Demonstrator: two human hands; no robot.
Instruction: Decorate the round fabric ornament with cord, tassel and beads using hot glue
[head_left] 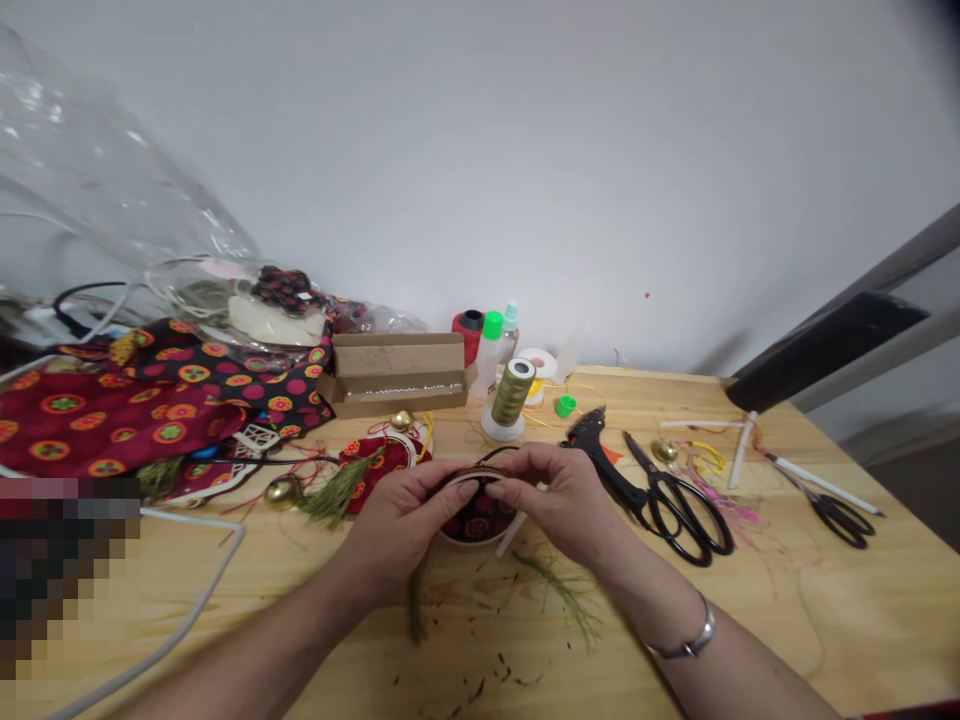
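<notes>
Disc point(480, 526), lower centre; left hand point(405, 510) and right hand point(562, 503) pinching its rim.
Seemingly edge-fitting; next move wants steady pressure.

Round dark floral fabric piece point(481, 526), pale-rimmed, between both hands point(401, 508).

Ahead of you rose a plain, pale grey wall point(480, 160), marked by one tiny red speck point(647, 295). Your desk point(892, 600), light wood with visible grain, ran back toward it. To your right slanted a long black piece point(832, 345), its kind unclear. Soft light left blurred shadows.
</notes>
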